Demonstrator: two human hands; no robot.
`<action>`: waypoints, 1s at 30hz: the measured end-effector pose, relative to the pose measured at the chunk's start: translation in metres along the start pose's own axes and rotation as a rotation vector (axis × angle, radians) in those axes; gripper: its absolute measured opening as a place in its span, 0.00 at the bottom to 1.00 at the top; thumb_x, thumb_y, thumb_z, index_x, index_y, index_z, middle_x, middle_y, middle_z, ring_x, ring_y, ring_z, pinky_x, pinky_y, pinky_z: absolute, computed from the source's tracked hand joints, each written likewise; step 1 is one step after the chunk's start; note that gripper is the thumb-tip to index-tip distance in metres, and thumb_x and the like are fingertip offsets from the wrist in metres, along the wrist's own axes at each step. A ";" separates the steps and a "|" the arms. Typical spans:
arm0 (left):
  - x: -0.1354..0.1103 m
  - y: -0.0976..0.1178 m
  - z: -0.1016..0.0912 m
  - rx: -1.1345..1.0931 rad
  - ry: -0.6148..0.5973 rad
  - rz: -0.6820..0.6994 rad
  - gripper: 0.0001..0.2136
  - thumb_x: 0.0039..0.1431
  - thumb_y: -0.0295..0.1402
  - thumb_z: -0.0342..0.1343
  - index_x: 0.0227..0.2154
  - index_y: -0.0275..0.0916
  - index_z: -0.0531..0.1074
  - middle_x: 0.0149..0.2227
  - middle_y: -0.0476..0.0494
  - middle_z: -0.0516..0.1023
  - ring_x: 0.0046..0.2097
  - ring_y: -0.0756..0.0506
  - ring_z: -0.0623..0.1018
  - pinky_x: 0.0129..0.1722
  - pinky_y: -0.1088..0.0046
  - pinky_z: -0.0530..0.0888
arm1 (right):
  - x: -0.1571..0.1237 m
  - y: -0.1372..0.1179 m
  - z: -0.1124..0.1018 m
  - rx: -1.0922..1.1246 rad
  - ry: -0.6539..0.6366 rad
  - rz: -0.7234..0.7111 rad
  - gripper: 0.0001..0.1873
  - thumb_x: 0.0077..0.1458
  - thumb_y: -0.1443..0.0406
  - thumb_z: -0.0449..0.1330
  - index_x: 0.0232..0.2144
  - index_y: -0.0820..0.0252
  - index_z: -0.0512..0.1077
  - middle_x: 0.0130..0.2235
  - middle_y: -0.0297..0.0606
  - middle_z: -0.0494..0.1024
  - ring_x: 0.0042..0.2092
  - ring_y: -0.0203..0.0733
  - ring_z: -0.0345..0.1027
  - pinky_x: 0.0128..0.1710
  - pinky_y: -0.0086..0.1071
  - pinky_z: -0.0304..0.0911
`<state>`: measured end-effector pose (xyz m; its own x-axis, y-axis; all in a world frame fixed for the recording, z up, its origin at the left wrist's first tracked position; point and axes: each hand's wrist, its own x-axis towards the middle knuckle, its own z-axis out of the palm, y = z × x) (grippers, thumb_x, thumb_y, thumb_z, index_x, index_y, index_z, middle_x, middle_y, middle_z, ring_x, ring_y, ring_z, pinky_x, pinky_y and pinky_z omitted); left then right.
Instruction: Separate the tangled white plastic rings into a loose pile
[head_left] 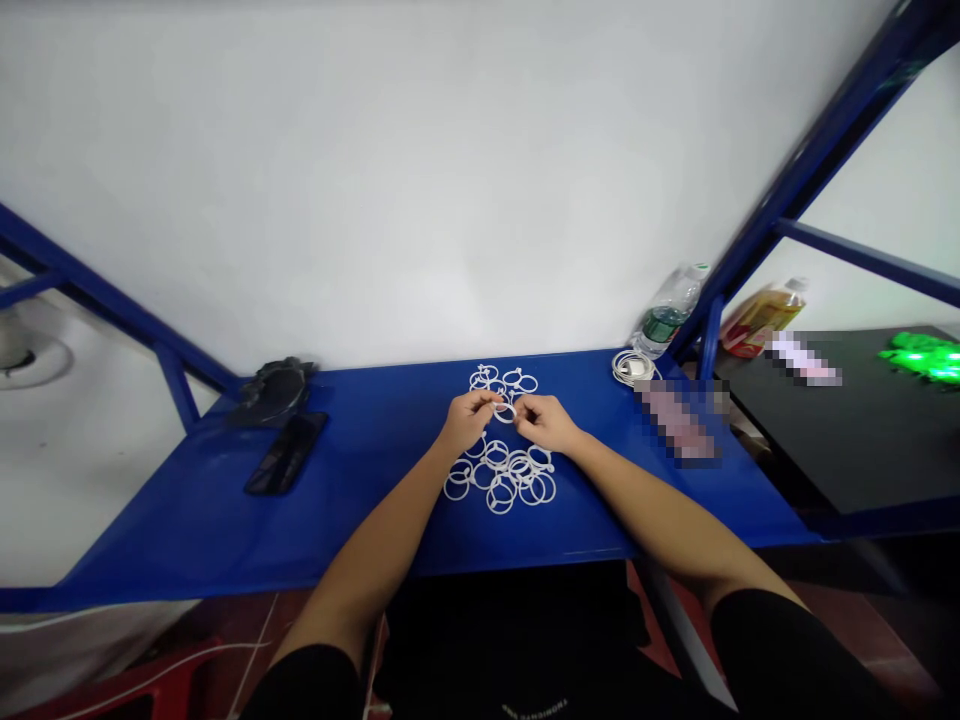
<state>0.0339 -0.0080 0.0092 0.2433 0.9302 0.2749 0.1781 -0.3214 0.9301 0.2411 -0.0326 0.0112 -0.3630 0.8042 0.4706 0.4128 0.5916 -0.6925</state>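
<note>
Between my two hands is a white ring (pixel 505 413), held just above the blue tabletop (pixel 375 460). My left hand (pixel 469 418) pinches its upper left side between thumb and fingers. On the other side my right hand (pixel 546 422) has its fingers closed at the ring's right edge. Nearer to me lies a loose heap of similar white rings (pixel 501 478), several overlapping, each with a small tab. Beyond my hands rests a smaller group of white rings (pixel 487 378), partly hidden by my fingers.
To the left lie a black phone (pixel 286 455) and a crumpled black bag (pixel 274 392). At the right are a coiled white cable (pixel 634 368), a clear bottle (pixel 667 315) and a blurred-out flat item (pixel 679 420). Blue metal posts (pixel 709 345) flank the table; a white wall stands behind.
</note>
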 end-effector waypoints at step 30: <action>0.003 -0.007 -0.046 0.421 -0.418 -0.074 0.12 0.53 0.39 0.65 0.39 0.41 0.82 0.34 0.46 0.83 0.31 0.47 0.79 0.31 0.73 0.73 | 0.003 0.025 -0.011 -0.286 0.047 0.034 0.10 0.65 0.63 0.60 0.45 0.55 0.80 0.33 0.36 0.83 0.32 0.39 0.75 0.34 0.31 0.65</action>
<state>-0.0102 0.0050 0.0144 0.5555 0.8314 0.0144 0.5507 -0.3808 0.7428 0.2594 -0.0147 0.0015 -0.3083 0.8216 0.4795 0.6449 0.5511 -0.5295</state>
